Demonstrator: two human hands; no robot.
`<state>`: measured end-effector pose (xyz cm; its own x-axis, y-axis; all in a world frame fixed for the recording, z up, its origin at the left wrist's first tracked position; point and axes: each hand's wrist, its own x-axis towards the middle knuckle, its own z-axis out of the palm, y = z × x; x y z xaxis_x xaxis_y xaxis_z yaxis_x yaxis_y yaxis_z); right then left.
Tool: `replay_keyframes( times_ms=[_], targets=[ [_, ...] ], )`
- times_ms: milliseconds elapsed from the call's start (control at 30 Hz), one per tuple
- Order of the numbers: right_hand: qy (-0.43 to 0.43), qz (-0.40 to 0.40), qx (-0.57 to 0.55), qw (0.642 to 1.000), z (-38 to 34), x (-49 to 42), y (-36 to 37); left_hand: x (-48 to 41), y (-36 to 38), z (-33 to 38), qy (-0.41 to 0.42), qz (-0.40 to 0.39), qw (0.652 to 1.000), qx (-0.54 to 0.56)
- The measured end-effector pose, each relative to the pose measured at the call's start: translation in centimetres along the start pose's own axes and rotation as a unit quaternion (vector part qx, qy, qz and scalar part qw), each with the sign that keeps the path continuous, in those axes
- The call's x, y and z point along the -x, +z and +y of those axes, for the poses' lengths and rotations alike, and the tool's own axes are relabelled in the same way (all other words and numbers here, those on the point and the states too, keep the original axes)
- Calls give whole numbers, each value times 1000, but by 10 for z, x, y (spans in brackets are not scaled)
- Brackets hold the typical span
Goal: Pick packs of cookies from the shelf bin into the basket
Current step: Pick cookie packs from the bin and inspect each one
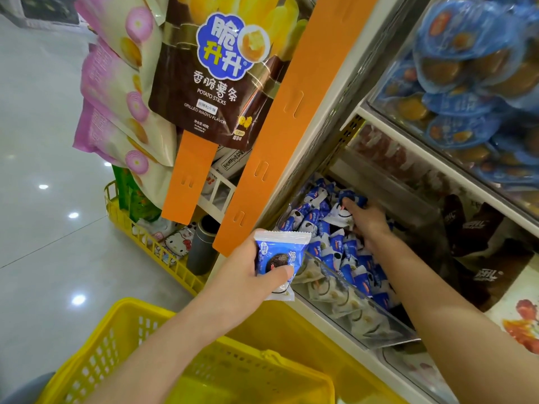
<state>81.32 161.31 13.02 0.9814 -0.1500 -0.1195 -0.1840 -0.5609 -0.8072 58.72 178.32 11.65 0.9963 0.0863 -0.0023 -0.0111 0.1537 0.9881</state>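
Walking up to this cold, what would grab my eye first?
Probably the big brown potato sticks bag hanging at top centre, beside a bright orange strip. Below it, the left hand holds a blue-and-white cookie pack just above the yellow basket. The right hand reaches into the shelf bin, which is heaped with the same packs.

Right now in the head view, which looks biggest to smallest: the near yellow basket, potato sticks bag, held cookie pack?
1. near yellow basket, though closeness inflates it
2. potato sticks bag
3. cookie pack in the left hand
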Motion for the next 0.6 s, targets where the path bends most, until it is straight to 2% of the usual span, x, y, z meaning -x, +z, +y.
replay_keyframes(
  times_ms=[67, 167, 300, 433, 600],
  targets=[
    [-65, 50, 70, 994, -2, -3, -1, 0, -1, 0, 1, 2, 1000, 4],
    [-115, 68, 145, 980, 1, -6, -4, -1, -1, 1, 5, 5, 1000, 0],
    [-159, -4, 254, 954, 7, -5, -6, -1, 0, 0, 17, -2, 1000, -15],
    [-187, 4, 238, 953, 5, -6, 0, -1, -1, -1, 19, 0, 1000, -24],
    [-208, -50, 210, 954, -3, -8, 13, -1, -2, -1, 17, 4, 1000, -15]
  ],
)
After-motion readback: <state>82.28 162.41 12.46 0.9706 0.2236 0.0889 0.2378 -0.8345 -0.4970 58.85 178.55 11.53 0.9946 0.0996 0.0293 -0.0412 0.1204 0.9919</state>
